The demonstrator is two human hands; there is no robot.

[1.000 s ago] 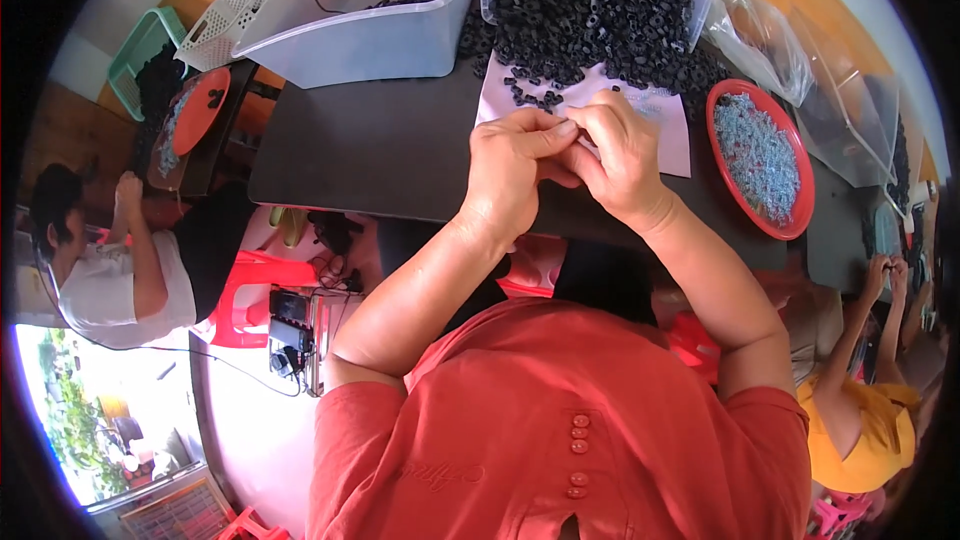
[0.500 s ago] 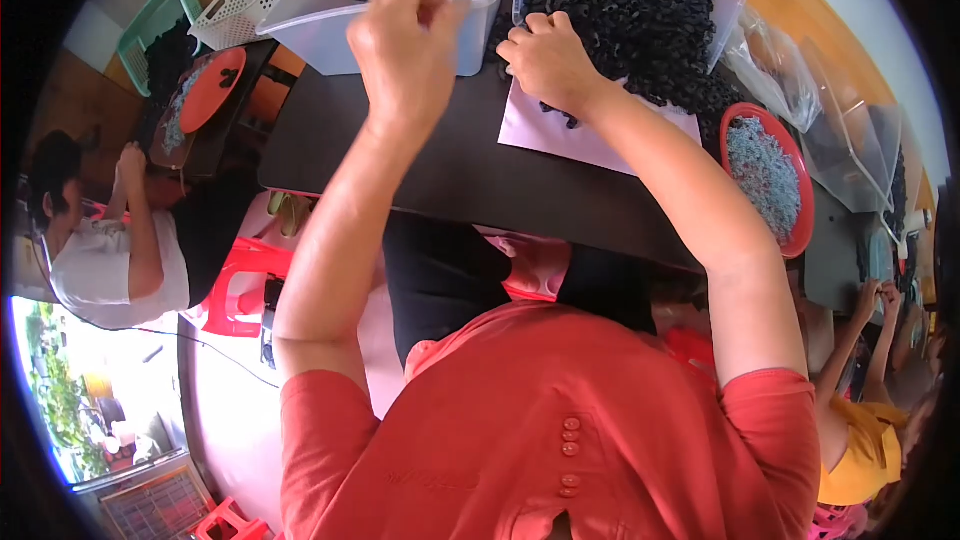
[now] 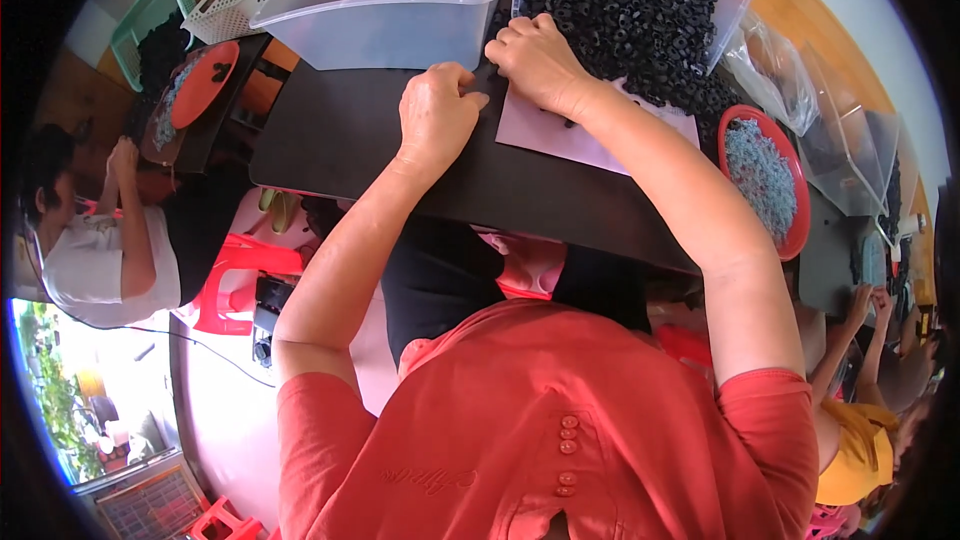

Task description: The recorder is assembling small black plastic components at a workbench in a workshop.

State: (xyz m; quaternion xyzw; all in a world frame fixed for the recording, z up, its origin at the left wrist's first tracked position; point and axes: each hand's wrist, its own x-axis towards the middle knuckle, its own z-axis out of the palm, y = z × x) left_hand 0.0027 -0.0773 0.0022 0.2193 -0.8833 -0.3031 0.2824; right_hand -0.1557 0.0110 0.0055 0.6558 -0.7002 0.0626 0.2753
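While both hands stay curled, left hand (image 3: 437,112) and right hand (image 3: 535,58) pinching something too small to tell, the heap of small black rubber rings (image 3: 625,10) beside them on the dark bench (image 3: 340,135) looks barely diminished.

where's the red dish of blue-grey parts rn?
In the head view, the red dish sits at the right end of the dark table, just right of the person's right forearm and below the pile of black rings.
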